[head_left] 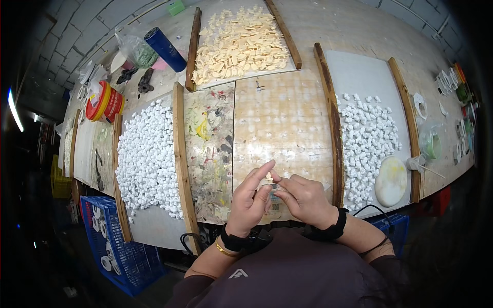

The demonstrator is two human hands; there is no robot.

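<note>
My left hand [248, 201] and my right hand [310, 201] meet just above the near edge of the worktable. Between the left thumb and fingers sits a small cream-coloured piece [269, 177], much like those heaped at the far end. The right thumb and forefinger pinch together right beside it, around something small and greyish that the fingers mostly hide. To the left lies a wide spread of small white moulded pieces [149, 154] on a board. A thinner spread of similar white pieces [367, 133] lies to the right.
Wooden strips [183, 164] edge the boards. At the back is a heap of cream pieces [241, 43]. A blue cylinder [165, 50] and a red-and-yellow tub [105, 102] stand back left. A pale round disc [391, 181] rests at right; a blue crate [118, 246] sits below left.
</note>
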